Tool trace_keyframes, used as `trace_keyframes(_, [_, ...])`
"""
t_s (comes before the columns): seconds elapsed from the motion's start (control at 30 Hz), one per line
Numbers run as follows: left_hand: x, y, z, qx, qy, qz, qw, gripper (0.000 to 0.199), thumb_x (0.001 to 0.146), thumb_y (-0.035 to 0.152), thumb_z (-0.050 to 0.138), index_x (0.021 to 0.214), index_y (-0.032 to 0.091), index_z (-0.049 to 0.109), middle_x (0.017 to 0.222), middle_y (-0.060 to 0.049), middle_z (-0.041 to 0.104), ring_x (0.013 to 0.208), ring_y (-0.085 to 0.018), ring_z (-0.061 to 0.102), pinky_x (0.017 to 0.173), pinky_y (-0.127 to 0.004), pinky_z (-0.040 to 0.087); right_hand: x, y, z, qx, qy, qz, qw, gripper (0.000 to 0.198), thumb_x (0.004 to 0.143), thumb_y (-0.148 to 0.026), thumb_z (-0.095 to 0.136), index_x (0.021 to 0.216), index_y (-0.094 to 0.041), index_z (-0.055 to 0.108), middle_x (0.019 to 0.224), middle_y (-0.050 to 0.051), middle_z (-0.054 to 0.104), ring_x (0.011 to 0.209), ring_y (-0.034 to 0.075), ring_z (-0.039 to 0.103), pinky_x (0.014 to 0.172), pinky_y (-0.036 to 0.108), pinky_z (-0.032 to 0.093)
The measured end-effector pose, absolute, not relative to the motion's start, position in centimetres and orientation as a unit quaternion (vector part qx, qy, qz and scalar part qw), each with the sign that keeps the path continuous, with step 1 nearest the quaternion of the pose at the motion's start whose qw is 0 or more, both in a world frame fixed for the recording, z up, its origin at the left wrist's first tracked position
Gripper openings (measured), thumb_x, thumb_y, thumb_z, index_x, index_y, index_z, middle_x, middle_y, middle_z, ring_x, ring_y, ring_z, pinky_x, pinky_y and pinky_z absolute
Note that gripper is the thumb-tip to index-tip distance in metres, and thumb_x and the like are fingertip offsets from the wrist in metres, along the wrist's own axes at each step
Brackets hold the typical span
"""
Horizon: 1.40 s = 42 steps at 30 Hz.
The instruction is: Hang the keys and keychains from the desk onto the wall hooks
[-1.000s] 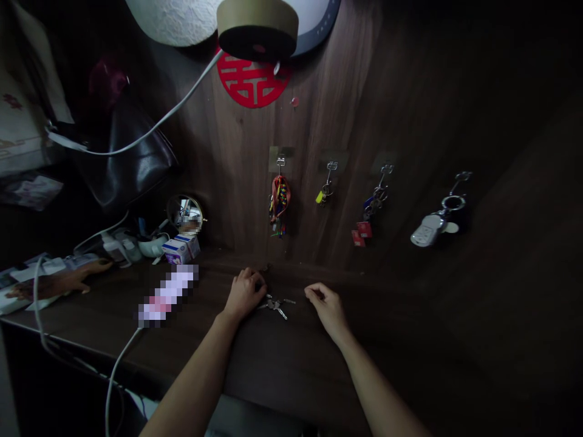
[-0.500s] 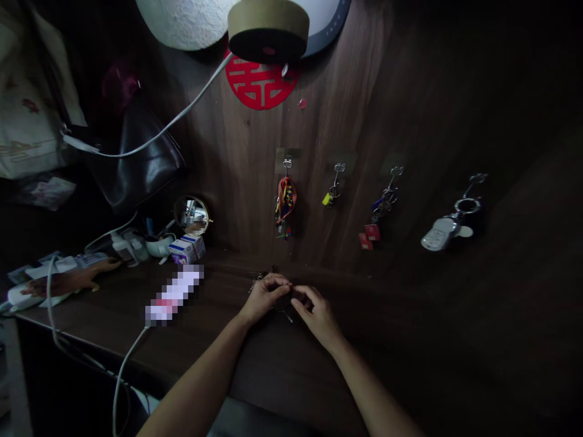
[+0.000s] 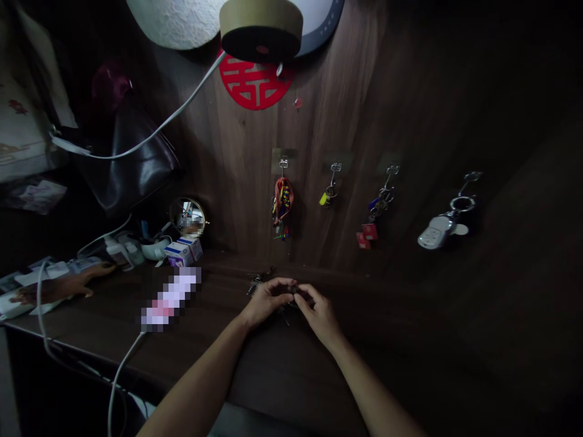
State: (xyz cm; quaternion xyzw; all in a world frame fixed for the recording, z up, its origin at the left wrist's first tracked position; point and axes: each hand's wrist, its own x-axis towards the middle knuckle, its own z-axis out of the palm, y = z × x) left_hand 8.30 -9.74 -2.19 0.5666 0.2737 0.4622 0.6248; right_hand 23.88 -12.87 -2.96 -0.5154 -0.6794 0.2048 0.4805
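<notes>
Above the dark wooden desk (image 3: 273, 370), nearer its back edge than its front, the left hand (image 3: 266, 303) and right hand (image 3: 320, 312) are held together, fingers curled and fingertips meeting; whether anything is grasped there cannot be told. By the back edge, a bunch of keys (image 3: 255, 284) is seen just beside the left hand. Under the fingers, a metal key (image 3: 286, 318) is partly hidden.

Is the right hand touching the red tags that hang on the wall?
Apart. In the head view, the right hand is low over the desk, while the red tags hang higher, with dark wall showing between.
</notes>
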Motion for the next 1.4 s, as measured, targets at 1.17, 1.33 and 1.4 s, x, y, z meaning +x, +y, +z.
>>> trace_keyframes(1.17, [8.4, -10.0, -1.7, 0.587, 0.317, 0.399, 0.629, 0.037, 0.073, 0.04, 0.065, 0.101, 0.016, 0.067, 0.075, -0.001, 0.064, 0.062, -0.01, 0.05, 0.06, -0.021, 0.037, 24.7, -12.5, -3.0, -0.513, -0.585, 0.19, 0.599, 0.022, 0.082, -0.04, 0.05, 0.084, -0.02, 0.06, 0.071, 0.002, 0.063, 0.06, 0.015, 0.06, 0.056, 0.025, 0.049])
trace_keyframes(1.33, [8.5, -9.6, -2.0, 0.571, 0.294, 0.41, 0.648, 0.032, 0.073, 0.04, 0.065, 0.092, 0.014, 0.066, 0.074, -0.001, 0.061, 0.061, -0.009, 0.049, 0.06, -0.02, 0.036, 24.5, -12.5, -2.8, -0.516, -0.612, 0.184, 0.571, 0.022, 0.082, -0.038, 0.049, 0.082, -0.02, 0.061, 0.073, 0.003, 0.065, 0.063, 0.015, 0.06, 0.058, 0.024, 0.047])
trace_keyframes(1.4, [8.5, -9.6, -1.9, 0.568, 0.291, 0.41, 0.651, 0.029, 0.073, 0.04, 0.066, 0.087, 0.014, 0.066, 0.069, 0.001, 0.059, 0.059, -0.008, 0.047, 0.059, -0.019, 0.035, 24.4, -12.5, -2.7, -0.513, -0.633, 0.177, 0.552, 0.021, 0.082, -0.036, 0.049, 0.08, -0.019, 0.061, 0.073, 0.003, 0.065, 0.064, 0.015, 0.06, 0.058, 0.024, 0.046])
